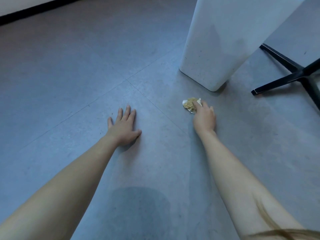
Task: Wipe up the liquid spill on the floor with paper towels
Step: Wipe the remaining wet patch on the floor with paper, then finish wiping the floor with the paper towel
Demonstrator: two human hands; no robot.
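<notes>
A black skirting strip (26, 13) runs along the wall at the far upper left, above a grey tiled floor (69, 66) whose thin seams cross ahead of the hands. To the right of the seams a wide white pedestal leg (225, 40) stands on the floor, and just beyond it the black spokes of a chair base (284, 78) splay out towards the right edge. A few strands of hair (277, 232) hang into the lower right corner. Nothing lies between the two hands.

The left hand (123, 129) lies palm down on the floor, its fingers (128, 110) straight and spread, the thumb held out to the side; it holds nothing.

The right hand (204, 118) reaches further forward, near the foot of the white leg but clear of it. Its fingers (196, 103) are bent down onto a crumpled paper towel (189, 104), which sits on the floor under and just ahead of the fingertips. One finger lies across the top of the wad and the others curl at its right side, partly covering it. The exposed part of the towel is stained tan-brown, with white showing at its edges.
</notes>
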